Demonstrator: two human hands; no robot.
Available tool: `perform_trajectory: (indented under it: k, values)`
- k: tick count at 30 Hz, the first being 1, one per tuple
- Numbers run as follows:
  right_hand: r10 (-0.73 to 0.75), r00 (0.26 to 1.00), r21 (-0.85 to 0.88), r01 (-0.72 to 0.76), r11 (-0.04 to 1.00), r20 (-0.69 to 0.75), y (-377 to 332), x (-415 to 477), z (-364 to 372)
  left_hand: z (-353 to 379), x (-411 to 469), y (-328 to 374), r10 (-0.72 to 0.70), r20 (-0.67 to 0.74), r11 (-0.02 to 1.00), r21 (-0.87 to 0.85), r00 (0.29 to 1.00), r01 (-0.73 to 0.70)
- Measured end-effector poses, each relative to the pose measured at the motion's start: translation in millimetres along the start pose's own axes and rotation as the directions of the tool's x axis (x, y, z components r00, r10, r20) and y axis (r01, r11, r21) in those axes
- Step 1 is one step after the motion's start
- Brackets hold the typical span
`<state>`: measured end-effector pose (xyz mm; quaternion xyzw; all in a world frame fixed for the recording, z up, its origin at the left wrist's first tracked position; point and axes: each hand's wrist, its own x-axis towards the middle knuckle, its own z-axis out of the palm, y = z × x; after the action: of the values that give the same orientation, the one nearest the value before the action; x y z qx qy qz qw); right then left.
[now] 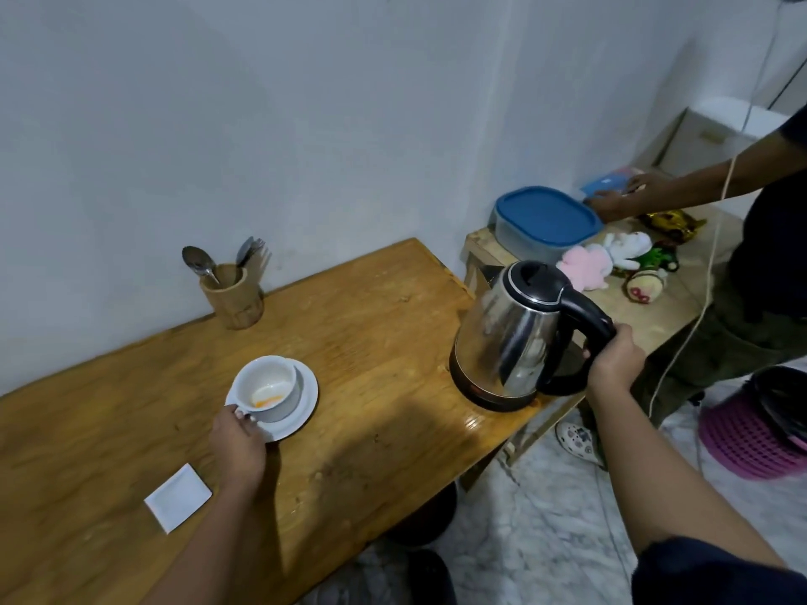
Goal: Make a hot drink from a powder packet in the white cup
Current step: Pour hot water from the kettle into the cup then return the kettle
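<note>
A white cup point(270, 388) holding a trace of orange powder sits on a saucer point(301, 412) near the middle of a wooden desk point(131, 408), the left hand point(238, 445) gripping its handle. The right hand point(613, 360) is closed around the black handle of a steel kettle point(511, 338) standing at the desk's right end. A white packet point(178, 497) lies near the front edge; a wooden cutlery holder point(231, 296) stands by the wall
</note>
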<state>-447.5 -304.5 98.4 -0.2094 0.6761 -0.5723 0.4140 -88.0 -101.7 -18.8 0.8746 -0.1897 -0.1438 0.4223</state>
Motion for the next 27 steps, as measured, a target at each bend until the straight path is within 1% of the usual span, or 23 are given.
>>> perform_trajectory:
  k: [3,8,12,15,18,21,24,27]
  values:
    - [0.020,0.997,0.030,-0.018,0.999,-0.077,-1,-4,6,-6,1,0,0.027,0.036,1.000,0.001,0.999,-0.027]
    - [0.016,0.988,0.046,-0.010,0.999,-0.151,-6,-12,16,-12,5,0,0.032,0.092,0.999,-0.035,0.995,-0.029]
    - [-0.001,0.987,0.016,0.004,1.000,-0.163,-15,-19,22,-15,5,3,-0.001,0.122,0.998,-0.058,0.993,0.008]
    - [-0.032,0.990,-0.003,0.031,1.000,-0.140,-25,-21,30,-17,4,4,0.003,0.143,0.998,-0.066,0.990,0.007]
    - [-0.106,0.991,-0.005,0.106,0.994,-0.083,-41,-27,48,-19,4,6,-0.017,0.165,0.998,-0.057,0.986,0.027]
    - [-0.216,0.976,-0.100,0.216,0.971,0.006,-50,-38,70,-22,2,10,-0.032,0.182,0.997,-0.066,0.983,0.045]
    - [-0.279,0.947,-0.168,0.305,0.938,0.160,-53,-56,92,-24,-2,15,-0.040,0.179,0.996,-0.073,0.983,0.054]
    - [-0.331,0.890,-0.273,0.418,0.866,0.313,-49,-71,115,-26,-4,16,-0.031,0.187,0.996,-0.076,0.982,0.046]
